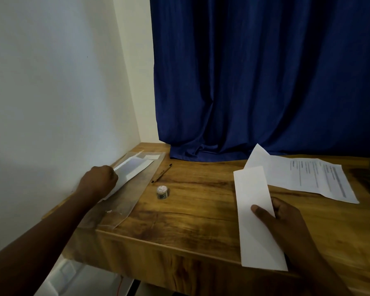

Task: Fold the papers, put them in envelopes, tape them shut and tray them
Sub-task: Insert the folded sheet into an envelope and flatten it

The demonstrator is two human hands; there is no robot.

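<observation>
1. A folded paper (256, 218) is held in the right hand (286, 223): the thumb is laid across its upper face and the other fingers are curled beneath, so the strip is pinched near its middle, just above the wooden table (190, 210).

2. The long axis of the folded paper runs from the near table edge away towards the blue curtain (265, 77), tilted slightly leftward at its far end.

3. The left hand (100, 180) is closed in a loose fist on the near end of a white envelope (132, 169), which lies on a clear plastic sleeve (124, 201) along the wall at the table's left edge. Whether the envelope is actually gripped or only pressed cannot be told, since the fingertips are hidden.

4. The envelope's long axis runs diagonally, away and to the right of the left hand; it is therefore not parallel to the paper.

5. The envelope and the paper are well apart, with a tape roll (162, 192) and a pen (161, 173) lying between them. The envelope is judged to need bringing rightward and its mouth turning towards a short end of the paper before insertion.

6. Unfolded printed sheets (312, 176) lie beyond the right hand, not yet folded.
</observation>
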